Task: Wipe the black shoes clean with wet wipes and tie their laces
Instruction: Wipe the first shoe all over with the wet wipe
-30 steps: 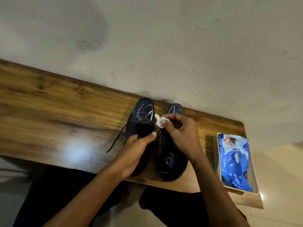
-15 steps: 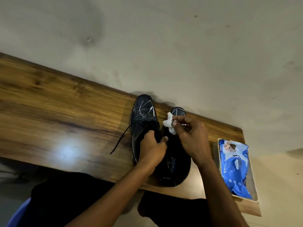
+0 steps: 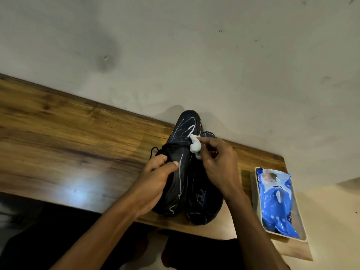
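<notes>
1. Two black shoes stand side by side on a wooden table (image 3: 58, 137), toes toward the wall (image 3: 194, 55).
2. The left shoe (image 3: 183, 133) has thin white scuff lines across its toe and side, and it sits tilted, its toe raised above that of the other shoe.
3. The left hand (image 3: 155, 180) grips this shoe at its opening, fingers curled over the top edge and thumb stretched along the side.
4. A black lace (image 3: 153, 151) hangs loose from the left shoe, just beyond the fingers.
5. The right shoe (image 3: 204, 199) rests flat beside it, touching it along the side, with pale lettering visible on the insole.
6. The right hand (image 3: 220, 164) hovers over the right shoe, its fingers bent and pinching a crumpled white wipe (image 3: 195, 146).
7. The wipe touches the upper of the left shoe near the laces.
8. A blue pack of wipes (image 3: 276, 201) lies in a shallow pale tray (image 3: 253, 184) at the right end of the table, well apart from the shoes.
9. Dark trouser legs (image 3: 48, 240) show below the near edge of the table.
</notes>
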Motion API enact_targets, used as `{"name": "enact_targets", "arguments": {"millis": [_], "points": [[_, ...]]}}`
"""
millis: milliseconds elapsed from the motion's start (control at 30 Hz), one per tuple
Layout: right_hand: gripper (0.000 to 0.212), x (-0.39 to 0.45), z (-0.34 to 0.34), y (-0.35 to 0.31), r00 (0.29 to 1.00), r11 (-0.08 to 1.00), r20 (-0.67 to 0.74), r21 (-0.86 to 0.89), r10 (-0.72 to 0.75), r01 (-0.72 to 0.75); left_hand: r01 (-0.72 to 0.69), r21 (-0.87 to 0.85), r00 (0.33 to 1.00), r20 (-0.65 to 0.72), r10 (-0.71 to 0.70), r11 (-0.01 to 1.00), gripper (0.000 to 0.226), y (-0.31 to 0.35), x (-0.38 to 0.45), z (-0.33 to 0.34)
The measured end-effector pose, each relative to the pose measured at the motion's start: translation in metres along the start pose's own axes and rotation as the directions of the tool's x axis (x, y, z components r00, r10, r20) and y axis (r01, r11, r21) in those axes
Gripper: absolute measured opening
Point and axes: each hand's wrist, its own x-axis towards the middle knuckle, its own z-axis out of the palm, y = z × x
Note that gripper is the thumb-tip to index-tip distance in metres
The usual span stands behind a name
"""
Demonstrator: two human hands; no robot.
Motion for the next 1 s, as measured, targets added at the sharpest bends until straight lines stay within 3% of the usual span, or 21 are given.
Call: {"name": "enact_targets", "arguments": {"millis": [100, 233, 433, 533, 700, 833, 1000], "points": [[0.026, -0.006, 0.007, -0.010, 0.985, 0.983, -0.057, -0.088, -0.165, 0.160, -0.017, -0.114, 0.996, 0.080, 0.026, 0.993, 0.019, 0.005, -0.007, 0.000], [0.031, -0.025, 0.017, -0.025, 0.949, 0.939, -0.049, -0.170, -0.312, 0.300, 0.000, -0.187, 0.987, 0.160, 0.031, 0.982, 0.050, 0.010, -0.009, 0.002], [0.029, -0.062, 0.025, -0.042, 0.886, 0.878, 0.044, -0.124, -0.461, 0.463, 0.049, -0.239, 0.993, 0.116, -0.022, 0.970, 0.075, 0.019, -0.008, -0.010], [0.030, -0.052, 0.022, -0.043, 0.890, 0.877, 0.005, -0.171, -0.456, 0.450, 0.017, -0.257, 0.988, 0.151, 0.023, 0.966, 0.069, 0.022, -0.012, -0.014], [0.028, -0.003, 0.012, -0.050, 0.900, 0.905, -0.174, -0.234, -0.399, 0.356, 0.001, -0.236, 0.974, 0.221, 0.052, 0.972, 0.054, 0.022, -0.027, -0.015], [0.027, -0.026, 0.017, -0.066, 0.903, 0.880, -0.079, -0.273, -0.423, 0.389, -0.036, -0.294, 0.977, 0.190, 0.096, 0.955, 0.051, 0.021, -0.033, -0.018], [0.024, -0.071, 0.024, -0.080, 0.886, 0.876, -0.012, -0.154, -0.464, 0.457, -0.012, -0.396, 0.993, 0.100, 0.057, 0.918, 0.065, 0.030, -0.031, -0.023]]}}
